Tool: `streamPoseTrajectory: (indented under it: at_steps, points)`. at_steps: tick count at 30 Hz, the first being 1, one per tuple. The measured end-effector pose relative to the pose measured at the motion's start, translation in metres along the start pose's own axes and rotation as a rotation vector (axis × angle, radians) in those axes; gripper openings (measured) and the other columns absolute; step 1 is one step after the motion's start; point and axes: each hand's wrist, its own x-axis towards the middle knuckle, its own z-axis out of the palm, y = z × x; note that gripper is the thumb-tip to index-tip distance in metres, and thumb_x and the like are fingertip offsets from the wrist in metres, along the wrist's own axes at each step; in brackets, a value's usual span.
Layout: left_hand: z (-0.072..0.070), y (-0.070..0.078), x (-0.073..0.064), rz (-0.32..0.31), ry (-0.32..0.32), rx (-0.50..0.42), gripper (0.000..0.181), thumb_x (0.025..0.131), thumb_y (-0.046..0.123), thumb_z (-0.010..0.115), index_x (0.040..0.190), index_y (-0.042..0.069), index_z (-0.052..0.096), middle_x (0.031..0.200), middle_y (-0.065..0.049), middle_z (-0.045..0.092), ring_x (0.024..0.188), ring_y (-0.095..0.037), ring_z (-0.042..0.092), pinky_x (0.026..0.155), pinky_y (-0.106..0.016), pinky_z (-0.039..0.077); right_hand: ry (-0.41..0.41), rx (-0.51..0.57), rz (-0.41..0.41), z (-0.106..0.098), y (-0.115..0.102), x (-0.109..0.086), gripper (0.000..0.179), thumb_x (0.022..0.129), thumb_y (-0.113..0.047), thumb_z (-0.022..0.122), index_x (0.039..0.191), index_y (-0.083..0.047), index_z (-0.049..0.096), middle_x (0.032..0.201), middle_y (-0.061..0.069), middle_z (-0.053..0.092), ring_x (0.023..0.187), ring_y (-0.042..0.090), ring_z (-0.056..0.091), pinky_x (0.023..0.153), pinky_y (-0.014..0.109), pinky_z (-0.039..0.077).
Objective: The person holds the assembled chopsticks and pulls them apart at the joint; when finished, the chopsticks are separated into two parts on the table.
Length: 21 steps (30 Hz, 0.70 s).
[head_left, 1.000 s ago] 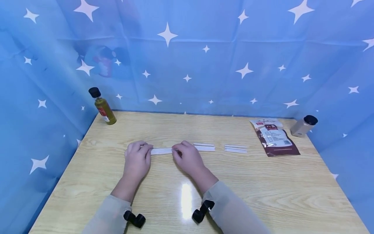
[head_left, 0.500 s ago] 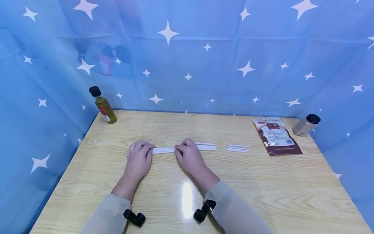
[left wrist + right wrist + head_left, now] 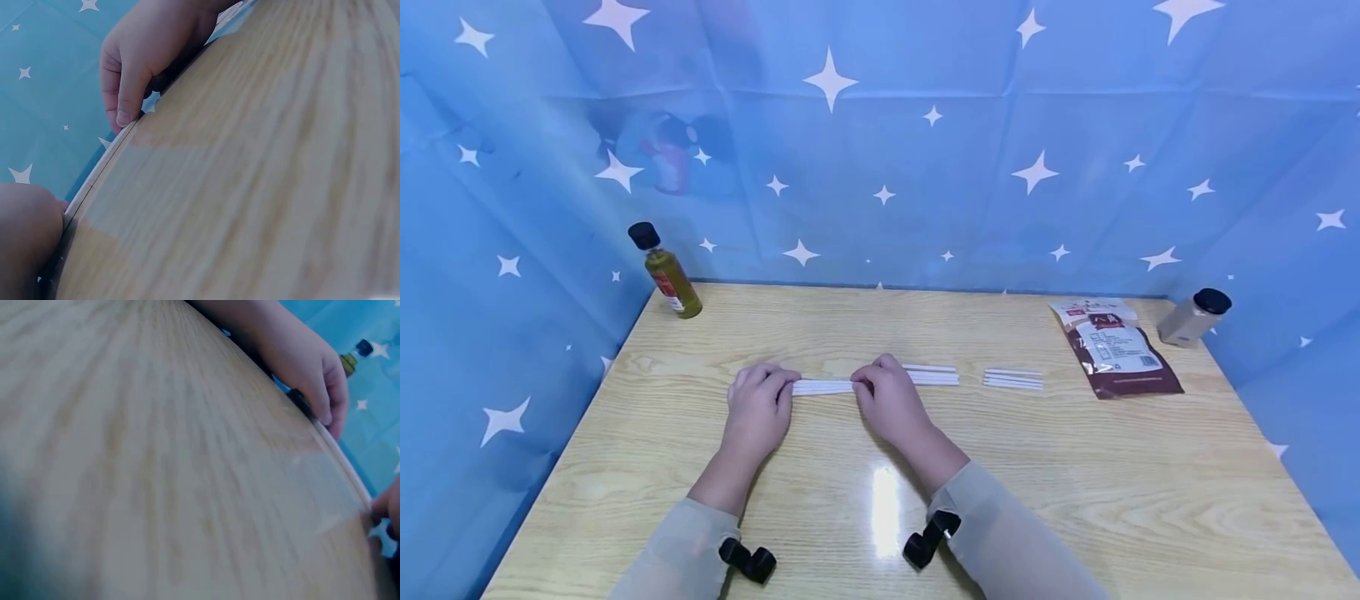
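Several thin white sticks (image 3: 823,387) lie side by side between the two hands on the wooden table. At their left end, my left hand (image 3: 762,408) holds them with fingertips bent down and thumb near the front edge. My right hand (image 3: 889,402) pinches the sticks farther right between thumb and fingers. Both hands cover parts of the row. In the left wrist view, the right hand's (image 3: 153,53) thumb and fingers meet on a white stick (image 3: 100,165) low on the tabletop. The right wrist view shows the left hand (image 3: 306,369) at the far end.
More white sticks (image 3: 934,378) lie just right of the right hand. A separate group of shorter white sticks (image 3: 1012,380) is farther right. A printed brown packet (image 3: 1116,350) and a black-capped jar (image 3: 1193,318) are at back right. An oil bottle (image 3: 672,282) stands at back left.
The head view has shifted slightly. Both hands stay on the white sticks, their hold looking the same.
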Motion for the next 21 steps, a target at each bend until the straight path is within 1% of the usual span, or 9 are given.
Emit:
streamPoseTrajectory:
  at_steps: [4, 8, 15, 18, 21]
  points:
    - [0.0006, -0.0001, -0.0012, 0.005, 0.015, -0.007, 0.015, 0.1, 0.006, 0.069, 0.11, 0.008, 0.08, 0.115, -0.011, 0.07, 0.112, -0.037, 0.057, 0.093, -0.053, 0.04, -0.037, 0.021, 0.044, -0.0014, -0.0013, 0.0004, 0.009, 0.101, -0.005, 0.071, 0.104, -0.005, 0.079, 0.095, 0.002, 0.058, 0.083, 0.015, 0.058, 0.074, 0.028, 0.055]
    - [0.0014, -0.0007, -0.0015, 0.002, 0.008, -0.011, 0.014, 0.1, 0.006, 0.07, 0.11, 0.008, 0.08, 0.115, -0.011, 0.07, 0.112, -0.036, 0.057, 0.095, -0.053, 0.041, -0.05, 0.027, 0.07, -0.0014, -0.0014, 0.0002, 0.008, 0.101, -0.005, 0.07, 0.103, -0.005, 0.078, 0.097, 0.003, 0.059, 0.086, 0.015, 0.059, 0.077, 0.029, 0.055]
    - [-0.0005, 0.0003, -0.0002, -0.008, -0.002, -0.012, 0.015, 0.1, 0.007, 0.069, 0.11, 0.009, 0.08, 0.117, -0.011, 0.07, 0.114, -0.036, 0.057, 0.096, -0.054, 0.042, -0.039, 0.007, 0.047, -0.0007, -0.0007, 0.0002, 0.009, 0.102, -0.005, 0.067, 0.103, -0.004, 0.076, 0.099, 0.004, 0.06, 0.088, 0.015, 0.059, 0.079, 0.03, 0.056]
    - [-0.0009, 0.0007, 0.0007, -0.014, 0.0, -0.012, 0.015, 0.101, 0.009, 0.069, 0.111, 0.009, 0.079, 0.117, -0.011, 0.07, 0.114, -0.037, 0.057, 0.097, -0.054, 0.042, -0.049, -0.012, 0.047, -0.0007, -0.0009, 0.0001, 0.01, 0.105, -0.007, 0.065, 0.105, -0.004, 0.075, 0.101, 0.003, 0.059, 0.089, 0.015, 0.059, 0.08, 0.029, 0.056]
    - [-0.0013, 0.001, 0.0015, -0.037, 0.001, -0.008, 0.014, 0.1, 0.011, 0.07, 0.111, 0.009, 0.079, 0.118, -0.011, 0.07, 0.115, -0.037, 0.056, 0.097, -0.055, 0.041, -0.064, -0.027, 0.052, -0.0009, -0.0016, 0.0, 0.013, 0.108, -0.01, 0.062, 0.107, -0.004, 0.073, 0.103, 0.003, 0.058, 0.091, 0.015, 0.059, 0.081, 0.03, 0.056]
